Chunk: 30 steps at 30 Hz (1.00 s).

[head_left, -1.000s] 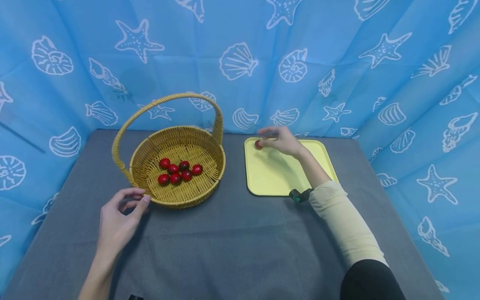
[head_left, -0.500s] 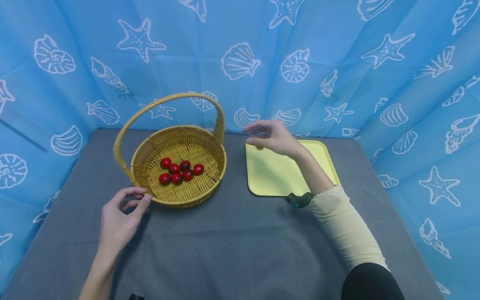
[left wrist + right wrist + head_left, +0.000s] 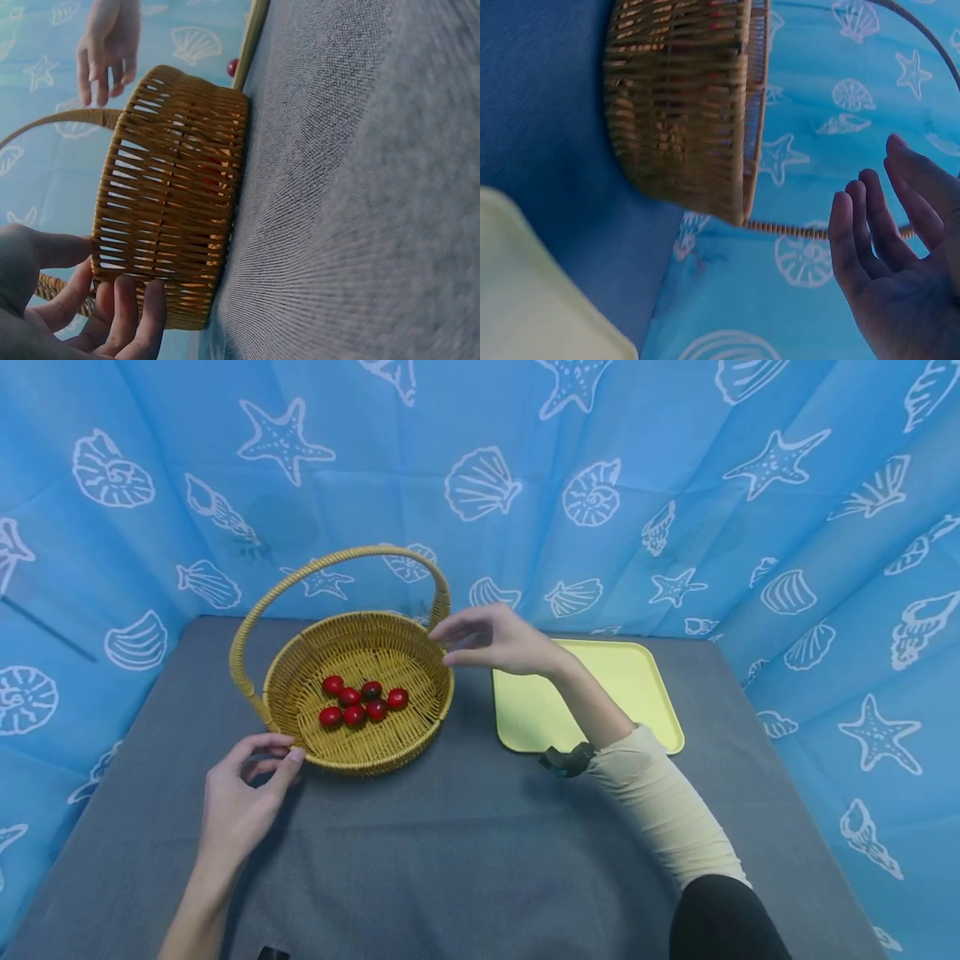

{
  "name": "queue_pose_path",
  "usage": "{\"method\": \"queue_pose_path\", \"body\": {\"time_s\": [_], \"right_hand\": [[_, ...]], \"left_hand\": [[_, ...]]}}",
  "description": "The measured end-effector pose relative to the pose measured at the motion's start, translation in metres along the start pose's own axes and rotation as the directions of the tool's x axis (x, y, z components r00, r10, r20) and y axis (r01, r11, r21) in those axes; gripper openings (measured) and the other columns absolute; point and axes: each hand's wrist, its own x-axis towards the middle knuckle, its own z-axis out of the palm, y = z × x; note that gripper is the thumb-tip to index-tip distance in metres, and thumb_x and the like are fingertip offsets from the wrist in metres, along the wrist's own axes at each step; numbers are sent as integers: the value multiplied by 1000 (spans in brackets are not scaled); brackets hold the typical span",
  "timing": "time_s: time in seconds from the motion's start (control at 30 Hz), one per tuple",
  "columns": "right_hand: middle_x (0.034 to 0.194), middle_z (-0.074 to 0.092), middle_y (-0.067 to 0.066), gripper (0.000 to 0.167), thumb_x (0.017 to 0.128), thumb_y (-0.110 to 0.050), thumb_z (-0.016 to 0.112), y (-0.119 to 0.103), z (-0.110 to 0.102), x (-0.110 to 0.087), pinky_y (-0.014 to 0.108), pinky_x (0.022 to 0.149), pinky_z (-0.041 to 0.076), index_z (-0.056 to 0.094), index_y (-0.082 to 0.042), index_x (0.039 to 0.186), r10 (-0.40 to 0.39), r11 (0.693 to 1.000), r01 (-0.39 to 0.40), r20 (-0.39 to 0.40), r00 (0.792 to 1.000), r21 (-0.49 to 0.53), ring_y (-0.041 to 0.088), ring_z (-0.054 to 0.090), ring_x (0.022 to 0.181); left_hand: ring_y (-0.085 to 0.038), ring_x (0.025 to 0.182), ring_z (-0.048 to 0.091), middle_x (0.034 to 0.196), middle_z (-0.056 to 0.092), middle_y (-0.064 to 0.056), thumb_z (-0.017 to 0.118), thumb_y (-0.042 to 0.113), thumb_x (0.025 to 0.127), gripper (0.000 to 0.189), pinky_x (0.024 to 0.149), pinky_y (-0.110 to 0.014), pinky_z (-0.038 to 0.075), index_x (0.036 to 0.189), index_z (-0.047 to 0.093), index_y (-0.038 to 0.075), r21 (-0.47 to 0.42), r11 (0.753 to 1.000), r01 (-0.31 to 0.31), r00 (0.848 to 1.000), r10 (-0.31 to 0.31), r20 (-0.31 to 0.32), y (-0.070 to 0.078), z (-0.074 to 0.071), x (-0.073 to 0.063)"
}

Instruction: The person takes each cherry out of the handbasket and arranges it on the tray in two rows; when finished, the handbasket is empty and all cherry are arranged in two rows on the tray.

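Nearest the person, a grey, visibly woven cloth [image 3: 420, 860] covered the table. The left hand [image 3: 242, 789] pinched the rim of the round wicker basket [image 3: 360, 768] at between seven and eight o'clock on the basket's own dial, the person being at six. The left wrist view showed the thumb at the rim and other fingertips curled by the outer wall; whether all of them touched it could not be told.

Inside the basket, seven glossy, round, dark red fruits [image 3: 355, 717] lay clustered about the middle. A wrapped handle [image 3: 341, 557] arched over it, rooted near eight and two o'clock.

The right hand [image 3: 501, 639], below a cream sleeve [image 3: 667, 802], hung near two o'clock, fingers loosely bent, thumb well apart, gripping nothing. In the head view its fingertips overlapped the rim, but both wrist views showed a gap between hand and basket.

At three o'clock lay a smooth, pale yellow tray [image 3: 540, 718] with rounded corners, partly behind the right forearm. Only the left wrist view revealed a single red fruit [image 3: 233, 68] at the tray's edge. Farthest off, toward twelve, hung a creased blue curtain [image 3: 420, 410] printed with white shells and starfish.
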Motion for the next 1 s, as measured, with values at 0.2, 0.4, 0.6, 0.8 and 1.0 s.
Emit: {"method": "queue_pose_path", "body": {"time_s": [0.2, 0.4, 0.6, 0.8, 1.0], "right_hand": [[130, 78, 14, 34, 96, -5, 82, -9, 14, 26, 39, 106, 64, 75, -2, 129, -28, 1000, 27, 98, 995, 10, 23, 76, 117], [127, 79, 13, 33, 97, -6, 81, -22, 28, 59, 32, 103, 63, 75, -1, 130, -68, 997, 72, 206, 976, -10, 28, 76, 115], [130, 77, 8, 33, 100, -12, 79, -30, 44, 91, 28, 104, 61, 74, -5, 132, -85, 995, 94, 256, 963, -22, 15, 74, 114], [132, 77, 9, 31, 99, -12, 80, -21, 60, 115, 27, 108, 59, 76, -6, 130, -84, 996, 76, 259, 962, 41, 18, 73, 122], [141, 72, 20, 34, 100, -5, 77, -7, 74, 133, 25, 107, 59, 73, 4, 132, -53, 994, 27, 264, 963, 102, 24, 70, 127]], "left_hand": [[6, 83, 71, 105, 68, 19, 78, 26, 103, 29, 72, -12, 60, 125, 71, 8, 0, 1000, 7, 1000, -7, 3, -2, -1, 0], [6, 83, 71, 107, 68, 17, 77, 26, 103, 30, 72, -12, 60, 126, 71, 8, 9, 1000, 11, 1000, -11, 7, -1, 0, 1], [5, 83, 72, 107, 67, 19, 77, 27, 103, 31, 72, -12, 60, 127, 71, 8, -2, 1000, 20, 1000, -20, 9, -1, 1, 1], [7, 82, 71, 108, 67, 16, 77, 25, 103, 29, 72, -11, 60, 126, 71, 9, 2, 1000, 4, 1000, -4, 11, -1, 1, 1], [6, 81, 71, 107, 65, 13, 77, 25, 103, 29, 72, -12, 60, 126, 71, 8, -6, 1000, -8, 1000, 8, 8, -1, 1, 1]]}}
